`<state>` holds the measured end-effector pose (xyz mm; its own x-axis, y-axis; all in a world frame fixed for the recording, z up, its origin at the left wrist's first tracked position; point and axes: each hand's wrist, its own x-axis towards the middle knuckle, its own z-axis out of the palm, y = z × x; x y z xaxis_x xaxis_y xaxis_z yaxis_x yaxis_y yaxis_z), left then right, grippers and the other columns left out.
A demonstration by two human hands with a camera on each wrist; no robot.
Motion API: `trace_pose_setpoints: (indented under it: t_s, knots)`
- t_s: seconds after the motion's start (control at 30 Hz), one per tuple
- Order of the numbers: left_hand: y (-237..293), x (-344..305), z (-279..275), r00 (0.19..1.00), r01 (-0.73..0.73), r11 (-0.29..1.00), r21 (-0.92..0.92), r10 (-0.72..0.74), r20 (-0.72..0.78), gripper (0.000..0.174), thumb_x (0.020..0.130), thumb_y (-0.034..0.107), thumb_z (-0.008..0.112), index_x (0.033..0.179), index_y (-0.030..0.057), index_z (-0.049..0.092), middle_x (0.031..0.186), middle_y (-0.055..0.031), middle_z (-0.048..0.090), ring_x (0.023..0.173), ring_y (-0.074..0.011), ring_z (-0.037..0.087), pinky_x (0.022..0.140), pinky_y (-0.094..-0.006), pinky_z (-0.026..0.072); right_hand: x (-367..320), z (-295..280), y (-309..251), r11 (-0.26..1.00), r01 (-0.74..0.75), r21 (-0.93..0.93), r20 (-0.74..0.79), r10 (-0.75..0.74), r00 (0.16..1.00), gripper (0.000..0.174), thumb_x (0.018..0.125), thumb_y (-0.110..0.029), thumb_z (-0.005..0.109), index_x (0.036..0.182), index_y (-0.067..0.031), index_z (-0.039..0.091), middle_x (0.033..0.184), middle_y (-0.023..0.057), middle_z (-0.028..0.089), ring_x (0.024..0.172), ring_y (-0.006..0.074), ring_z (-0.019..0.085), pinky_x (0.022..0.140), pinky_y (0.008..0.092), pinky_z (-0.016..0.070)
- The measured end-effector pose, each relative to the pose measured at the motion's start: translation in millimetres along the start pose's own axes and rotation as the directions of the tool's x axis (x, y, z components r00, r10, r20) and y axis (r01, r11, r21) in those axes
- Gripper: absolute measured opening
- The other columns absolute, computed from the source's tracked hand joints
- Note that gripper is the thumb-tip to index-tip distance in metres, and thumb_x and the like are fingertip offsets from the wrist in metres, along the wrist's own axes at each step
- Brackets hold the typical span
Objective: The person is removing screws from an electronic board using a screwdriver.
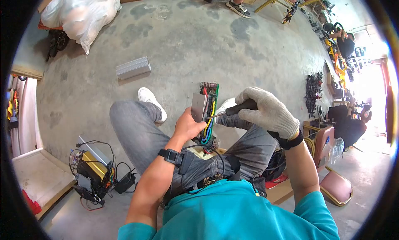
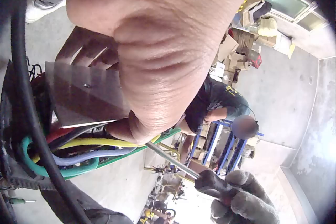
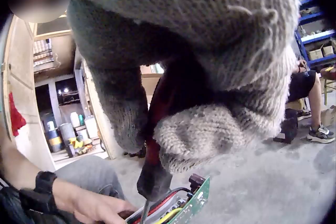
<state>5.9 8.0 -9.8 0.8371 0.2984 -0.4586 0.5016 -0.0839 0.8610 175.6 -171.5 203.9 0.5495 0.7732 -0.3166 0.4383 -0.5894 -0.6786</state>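
Note:
My bare left hand (image 1: 189, 125) grips a flat grey metal plate (image 1: 198, 107) at the side of a green circuit board (image 1: 217, 89). Yellow, blue, green and red wires (image 2: 100, 142) run along the board in the left wrist view. My gloved right hand (image 1: 268, 113) holds a screwdriver by its dark handle (image 1: 241, 107), fingers curled round it. The screwdriver's metal shaft (image 2: 170, 158) reaches to the wires beside my left thumb; its tip is hidden there. In the right wrist view the black and red handle (image 3: 153, 174) points down toward the board.
A silver metal housing (image 1: 133, 68) lies on the concrete floor ahead. Left of my legs sits a pile of cables and devices (image 1: 93, 173). White bags (image 1: 81, 15) stand at the upper left. Chairs (image 1: 336, 186) and other people are on the right.

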Motion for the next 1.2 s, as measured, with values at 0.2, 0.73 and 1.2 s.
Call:
trace_pose_setpoints:
  t_s: [0.2, 0.73, 1.2]
  knots:
    - [12.0, -5.1, -3.5, 1.0, 0.017, 1.0, 0.018, -0.017, -0.002, 0.065, 0.078, 0.021, 0.081, 0.133, -0.0066, 0.062, 0.121, -0.0211, 0.077, 0.112, -0.0318, 0.075, 0.098, -0.0391, 0.0563, 0.9, -2.5, 3.3, 0.995, -0.043, 0.088, 0.012, 0.042, 0.999, 0.034, 0.084, -0.014, 0.074, 0.114, 0.0018, 0.07, 0.102, 0.017, 0.072, 0.097, 0.0258, 0.074, 0.089, 0.038, 0.058]
    - [9.6, -5.8, -4.9, 1.0, 0.025, 0.997, 0.072, -0.025, 0.0, 0.075, 0.078, 0.027, 0.081, 0.139, -0.0092, 0.058, 0.123, -0.0264, 0.075, 0.115, -0.038, 0.074, 0.1, -0.0412, 0.0562, -9.2, -0.9, -4.1, 0.999, 0.004, -0.042, -0.055, -0.007, 0.998, 0.032, 0.085, -0.015, 0.076, 0.114, -0.0033, 0.071, 0.107, 0.0178, 0.069, 0.101, 0.0343, 0.072, 0.09, 0.0426, 0.0577]
    - [-6.1, 0.6, -0.1, 0.997, 0.077, 0.997, -0.028, -0.077, 0.009, 0.064, 0.079, 0.023, 0.082, 0.133, -0.0078, 0.064, 0.118, -0.0199, 0.077, 0.109, -0.0286, 0.075, 0.097, -0.0367, 0.0562, -25.6, 9.6, -9.5, 0.996, 0.035, -0.079, -0.123, -0.045, 0.991, 0.027, 0.087, -0.014, 0.081, 0.111, -0.0053, 0.072, 0.104, 0.0151, 0.067, 0.099, 0.033, 0.072, 0.087, 0.042, 0.0582]
